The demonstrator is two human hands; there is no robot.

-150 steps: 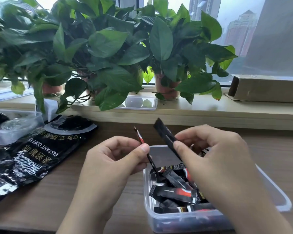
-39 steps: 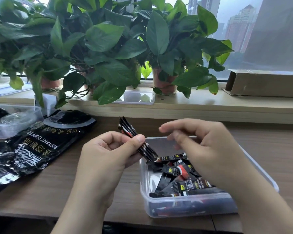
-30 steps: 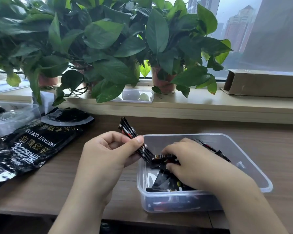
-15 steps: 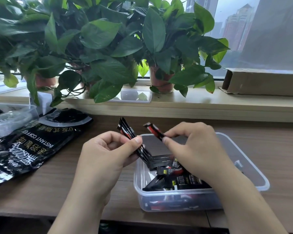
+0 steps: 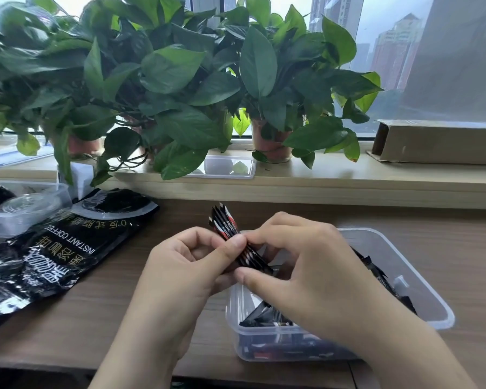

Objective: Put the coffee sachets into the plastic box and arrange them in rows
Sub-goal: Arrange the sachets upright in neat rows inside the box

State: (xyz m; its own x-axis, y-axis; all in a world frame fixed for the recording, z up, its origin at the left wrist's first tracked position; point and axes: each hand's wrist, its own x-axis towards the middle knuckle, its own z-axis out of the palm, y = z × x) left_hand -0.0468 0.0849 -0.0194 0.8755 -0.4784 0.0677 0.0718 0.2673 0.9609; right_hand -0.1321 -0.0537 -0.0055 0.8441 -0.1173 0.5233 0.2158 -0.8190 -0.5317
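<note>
Since right hand [image 5: 314,276] joined left hand [image 5: 180,270], pinching sachet bundle [image 5: 227,228], maybe thicker.

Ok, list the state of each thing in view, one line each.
Sachet bundle: held tilted, off the table.
Left hand: grips the bundle.
Right hand: pinches the same bundle.
Plastic box: lidless, on table.
Loose sachets: jumbled in box, no rows.
Coffee bag: lying flat, open.

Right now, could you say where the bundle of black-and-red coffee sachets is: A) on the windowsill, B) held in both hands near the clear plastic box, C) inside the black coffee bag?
B: left hand and right hand both pinch the sachet bundle near the clear plastic box.
</note>
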